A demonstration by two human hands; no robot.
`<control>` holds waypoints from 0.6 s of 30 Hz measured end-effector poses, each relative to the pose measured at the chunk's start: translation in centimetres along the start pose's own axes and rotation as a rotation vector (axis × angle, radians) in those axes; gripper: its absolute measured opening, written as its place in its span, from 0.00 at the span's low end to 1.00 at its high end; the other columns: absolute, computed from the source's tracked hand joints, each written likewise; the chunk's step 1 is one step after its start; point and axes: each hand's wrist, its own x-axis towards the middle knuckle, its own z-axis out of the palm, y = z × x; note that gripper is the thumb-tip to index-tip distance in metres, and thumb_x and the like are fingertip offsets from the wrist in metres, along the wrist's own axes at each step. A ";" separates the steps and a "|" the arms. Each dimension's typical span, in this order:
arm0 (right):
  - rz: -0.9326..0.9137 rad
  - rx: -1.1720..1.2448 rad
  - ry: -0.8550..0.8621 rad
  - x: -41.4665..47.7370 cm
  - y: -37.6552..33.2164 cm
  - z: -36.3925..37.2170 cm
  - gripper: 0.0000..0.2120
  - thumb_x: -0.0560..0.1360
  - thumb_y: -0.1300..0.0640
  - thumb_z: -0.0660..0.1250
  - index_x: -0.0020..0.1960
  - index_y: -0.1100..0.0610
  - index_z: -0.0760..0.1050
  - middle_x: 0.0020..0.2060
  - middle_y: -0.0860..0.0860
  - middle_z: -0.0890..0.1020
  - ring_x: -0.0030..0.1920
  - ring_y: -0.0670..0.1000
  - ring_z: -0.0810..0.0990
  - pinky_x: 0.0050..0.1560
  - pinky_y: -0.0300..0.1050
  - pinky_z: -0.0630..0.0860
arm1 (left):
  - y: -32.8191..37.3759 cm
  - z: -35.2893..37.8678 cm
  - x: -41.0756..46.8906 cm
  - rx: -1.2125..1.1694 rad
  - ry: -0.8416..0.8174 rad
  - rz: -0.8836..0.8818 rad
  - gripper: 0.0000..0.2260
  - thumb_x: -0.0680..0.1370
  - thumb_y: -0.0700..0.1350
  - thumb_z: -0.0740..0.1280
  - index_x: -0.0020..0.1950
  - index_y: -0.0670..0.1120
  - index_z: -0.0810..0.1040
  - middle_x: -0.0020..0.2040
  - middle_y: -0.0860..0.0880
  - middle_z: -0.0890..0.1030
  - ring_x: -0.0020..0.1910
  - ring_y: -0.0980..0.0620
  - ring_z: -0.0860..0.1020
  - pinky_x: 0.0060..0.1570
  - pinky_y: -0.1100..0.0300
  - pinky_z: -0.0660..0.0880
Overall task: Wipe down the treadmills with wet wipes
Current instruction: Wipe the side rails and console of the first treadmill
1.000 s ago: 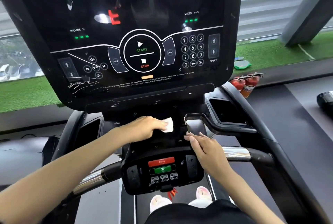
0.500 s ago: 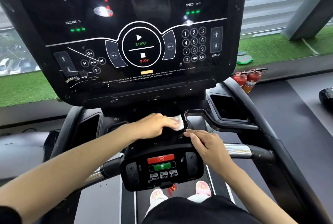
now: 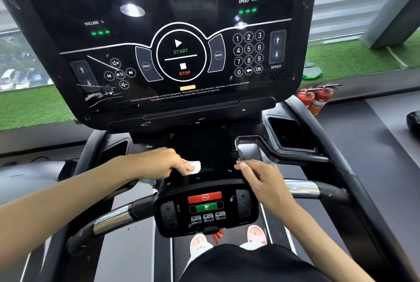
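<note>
Two hands at frame centre — left hand (image 3: 169,161) pinches wet wipe (image 3: 195,166) against treadmill (image 3: 204,181) ledge for scrubbing; right hand (image 3: 261,177) rests loose-fingered, bracing.

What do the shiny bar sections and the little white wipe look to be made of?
The bar sections are probably polished chrome-plated metal: mirror-bright, with streaked reflections. The wipe seems thin, soft nonwoven cloth: matt white, crumpled under the left hand.
</note>
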 end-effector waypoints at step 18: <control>-0.039 -0.017 0.092 0.0 0.0 0.6 0.20 0.76 0.47 0.55 0.48 0.52 0.84 0.44 0.38 0.82 0.48 0.41 0.79 0.48 0.36 0.74 | -0.9 -1.6 1.8 -0.038 0.206 -0.119 0.34 0.70 0.25 0.55 0.68 0.53 0.75 0.69 0.53 0.74 0.69 0.48 0.70 0.69 0.53 0.63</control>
